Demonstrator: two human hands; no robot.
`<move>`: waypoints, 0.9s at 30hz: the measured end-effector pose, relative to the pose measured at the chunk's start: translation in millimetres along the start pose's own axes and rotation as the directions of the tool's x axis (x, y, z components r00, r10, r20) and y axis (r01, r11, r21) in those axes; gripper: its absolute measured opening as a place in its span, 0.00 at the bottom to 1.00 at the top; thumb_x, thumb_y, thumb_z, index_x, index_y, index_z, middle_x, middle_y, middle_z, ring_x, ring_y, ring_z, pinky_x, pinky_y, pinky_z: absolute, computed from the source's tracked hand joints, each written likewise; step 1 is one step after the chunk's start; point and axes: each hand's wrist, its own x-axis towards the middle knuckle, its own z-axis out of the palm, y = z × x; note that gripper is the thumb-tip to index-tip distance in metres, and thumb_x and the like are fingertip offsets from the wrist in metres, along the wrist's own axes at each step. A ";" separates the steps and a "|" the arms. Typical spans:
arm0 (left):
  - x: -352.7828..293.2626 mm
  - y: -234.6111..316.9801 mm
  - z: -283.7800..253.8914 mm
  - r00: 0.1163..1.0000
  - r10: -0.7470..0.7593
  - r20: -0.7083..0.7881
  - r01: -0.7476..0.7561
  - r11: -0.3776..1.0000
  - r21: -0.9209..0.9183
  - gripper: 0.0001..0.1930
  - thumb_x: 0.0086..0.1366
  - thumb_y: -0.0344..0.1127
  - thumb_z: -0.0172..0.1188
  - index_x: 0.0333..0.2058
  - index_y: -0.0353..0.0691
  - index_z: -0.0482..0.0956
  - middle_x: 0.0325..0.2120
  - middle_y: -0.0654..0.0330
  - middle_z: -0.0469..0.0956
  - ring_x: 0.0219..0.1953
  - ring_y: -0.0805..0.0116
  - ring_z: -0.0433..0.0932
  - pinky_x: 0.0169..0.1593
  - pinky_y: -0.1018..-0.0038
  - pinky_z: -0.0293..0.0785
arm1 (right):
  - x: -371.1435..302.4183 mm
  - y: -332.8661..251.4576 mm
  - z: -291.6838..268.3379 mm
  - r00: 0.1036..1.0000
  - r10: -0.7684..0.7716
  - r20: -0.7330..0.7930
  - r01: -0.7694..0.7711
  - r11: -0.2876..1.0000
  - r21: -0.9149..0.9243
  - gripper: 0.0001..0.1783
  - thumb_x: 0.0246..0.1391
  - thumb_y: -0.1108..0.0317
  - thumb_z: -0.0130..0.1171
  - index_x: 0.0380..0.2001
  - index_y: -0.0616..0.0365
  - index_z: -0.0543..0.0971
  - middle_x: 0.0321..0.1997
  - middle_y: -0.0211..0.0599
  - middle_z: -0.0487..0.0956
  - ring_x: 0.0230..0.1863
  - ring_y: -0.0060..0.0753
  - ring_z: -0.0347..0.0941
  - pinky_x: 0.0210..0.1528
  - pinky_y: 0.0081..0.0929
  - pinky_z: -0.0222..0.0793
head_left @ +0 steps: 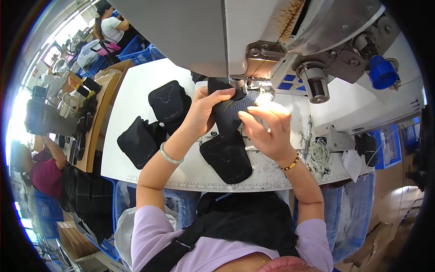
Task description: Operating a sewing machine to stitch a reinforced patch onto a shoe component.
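A black fabric piece point(224, 119) with a grey mesh patch point(240, 105) lies under the presser foot point(237, 84) of a sewing machine point(265, 27). My left hand point(204, 108) is closed on its left side, thumb on top near the foot. My right hand point(269, 129) has curled fingers, their tips at the right edge of the same piece. Below it, nearer to me, rests a black padded piece point(226, 158) with light stitching. To the left lie two more black stitched pieces, one farther point(169, 103) and one nearer point(138, 143).
Right of my right hand lie a coil of pale thread point(319, 152) and a thin pen-like tool point(308, 129). A blue knob point(383, 72) juts from the machine. Blue crates point(351, 213) stand below the white table point(124, 111). Another person point(45, 172) sits at the left.
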 end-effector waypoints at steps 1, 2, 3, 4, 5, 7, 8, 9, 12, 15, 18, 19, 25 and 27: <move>-2.3 -2.8 -2.2 1.000 0.026 0.005 -0.026 1.000 -0.018 0.08 0.58 0.26 0.57 0.37 0.34 0.79 0.32 0.58 0.79 0.34 0.71 0.79 0.41 0.76 0.76 | 0.5 0.0 -0.4 1.000 0.003 0.000 -0.003 1.000 -0.002 0.16 0.44 0.68 0.62 0.40 0.47 0.79 0.44 0.23 0.73 0.47 0.25 0.69 0.50 0.26 0.61; -6.2 -2.7 3.6 0.999 0.035 -0.017 -0.035 0.999 -0.001 0.09 0.59 0.27 0.56 0.38 0.35 0.78 0.32 0.59 0.79 0.34 0.72 0.79 0.41 0.76 0.76 | 1.1 0.0 -0.7 0.999 0.003 0.048 -0.003 1.000 0.006 0.16 0.43 0.68 0.62 0.40 0.47 0.79 0.44 0.23 0.73 0.48 0.25 0.69 0.50 0.26 0.61; -8.9 -4.2 7.7 0.999 0.029 -0.017 -0.030 1.000 -0.001 0.09 0.59 0.27 0.56 0.38 0.35 0.78 0.32 0.59 0.79 0.34 0.72 0.79 0.41 0.76 0.76 | 1.9 -0.1 -1.1 0.995 0.002 0.096 -0.004 1.000 0.015 0.16 0.43 0.68 0.61 0.40 0.47 0.79 0.45 0.23 0.73 0.48 0.24 0.69 0.50 0.26 0.61; -11.1 -6.0 11.3 0.997 0.075 -0.036 -0.074 0.997 0.030 0.09 0.59 0.27 0.56 0.38 0.34 0.78 0.32 0.59 0.79 0.34 0.72 0.79 0.41 0.76 0.76 | 2.3 0.8 -3.2 0.998 -0.004 0.070 0.002 1.000 0.025 0.15 0.42 0.68 0.60 0.38 0.49 0.79 0.44 0.24 0.75 0.48 0.25 0.71 0.50 0.26 0.62; -12.9 -6.8 16.2 0.991 0.124 -0.053 -0.120 0.991 0.061 0.09 0.59 0.27 0.56 0.39 0.34 0.78 0.32 0.60 0.79 0.34 0.73 0.78 0.40 0.77 0.76 | 2.5 2.9 -4.9 0.997 -0.002 0.071 0.001 1.000 0.026 0.15 0.42 0.68 0.60 0.38 0.49 0.79 0.44 0.24 0.75 0.48 0.25 0.71 0.50 0.26 0.62; -16.5 -4.4 23.6 0.990 0.131 -0.059 -0.129 0.991 0.045 0.09 0.59 0.27 0.55 0.39 0.34 0.77 0.32 0.60 0.79 0.33 0.74 0.78 0.40 0.78 0.75 | 2.5 7.1 -7.9 0.999 -0.029 0.040 0.026 0.998 0.060 0.14 0.41 0.69 0.60 0.36 0.51 0.80 0.43 0.24 0.76 0.47 0.25 0.72 0.49 0.25 0.64; -18.0 -3.1 22.0 0.993 0.106 -0.042 -0.104 0.994 0.040 0.09 0.59 0.27 0.56 0.38 0.33 0.78 0.32 0.60 0.79 0.33 0.74 0.78 0.40 0.78 0.75 | 3.6 8.6 -8.8 0.999 -0.028 0.030 0.026 0.996 0.088 0.13 0.40 0.70 0.61 0.35 0.53 0.80 0.42 0.25 0.77 0.46 0.25 0.73 0.48 0.24 0.64; -19.0 -2.2 20.9 0.996 0.081 -0.026 -0.080 0.996 0.036 0.08 0.59 0.27 0.56 0.38 0.33 0.78 0.33 0.60 0.79 0.33 0.75 0.78 0.40 0.78 0.75 | 4.2 9.6 -9.6 0.999 -0.029 0.029 0.026 0.996 0.091 0.13 0.40 0.70 0.61 0.35 0.53 0.80 0.42 0.25 0.77 0.46 0.25 0.73 0.48 0.24 0.64; -21.2 -5.9 17.8 0.996 0.060 -0.059 -0.058 0.997 0.044 0.07 0.59 0.28 0.56 0.36 0.32 0.79 0.32 0.59 0.80 0.33 0.75 0.79 0.40 0.78 0.75 | 4.6 12.0 -12.4 0.999 -0.014 0.043 0.006 0.985 0.172 0.13 0.39 0.76 0.62 0.34 0.57 0.81 0.41 0.30 0.79 0.43 0.32 0.73 0.48 0.28 0.66; -20.5 -12.2 15.2 0.994 0.070 -0.080 -0.071 0.998 0.002 0.07 0.59 0.27 0.56 0.34 0.32 0.79 0.32 0.60 0.80 0.34 0.75 0.79 0.41 0.78 0.74 | 5.2 14.0 -14.2 0.998 -0.005 0.061 -0.007 0.983 0.185 0.13 0.40 0.76 0.60 0.34 0.58 0.81 0.41 0.31 0.79 0.43 0.33 0.73 0.47 0.28 0.66; -23.3 -18.4 14.4 0.994 0.086 -0.066 -0.086 0.996 -0.009 0.07 0.60 0.30 0.57 0.35 0.33 0.79 0.33 0.62 0.79 0.35 0.76 0.78 0.41 0.79 0.73 | 5.1 16.6 -16.0 0.998 0.010 0.064 -0.020 0.986 0.167 0.12 0.41 0.75 0.59 0.34 0.58 0.81 0.40 0.31 0.79 0.43 0.34 0.73 0.47 0.30 0.67; -24.7 -19.6 16.5 0.994 0.087 -0.065 -0.087 0.996 -0.010 0.07 0.60 0.30 0.57 0.35 0.33 0.79 0.33 0.62 0.79 0.35 0.76 0.78 0.41 0.79 0.73 | 4.6 19.2 -16.2 0.998 0.008 0.062 -0.018 0.986 0.169 0.12 0.42 0.74 0.59 0.34 0.58 0.81 0.40 0.32 0.79 0.42 0.34 0.73 0.46 0.30 0.67; -31.4 -35.0 32.1 0.961 0.259 -0.099 -0.250 0.963 0.096 0.06 0.61 0.29 0.59 0.36 0.33 0.79 0.32 0.64 0.79 0.34 0.77 0.76 0.41 0.79 0.72 | 3.4 41.2 -21.2 0.998 0.050 0.043 -0.060 0.965 0.254 0.10 0.41 0.69 0.61 0.30 0.58 0.80 0.37 0.35 0.79 0.40 0.37 0.73 0.43 0.30 0.68; -33.5 -37.2 36.4 0.938 0.345 -0.041 -0.332 0.924 0.189 0.07 0.61 0.29 0.61 0.37 0.33 0.78 0.32 0.64 0.79 0.34 0.78 0.75 0.41 0.79 0.71 | 2.5 47.8 -21.1 0.990 0.129 0.055 -0.140 0.923 0.358 0.11 0.39 0.70 0.63 0.31 0.58 0.80 0.37 0.35 0.79 0.39 0.37 0.73 0.43 0.30 0.68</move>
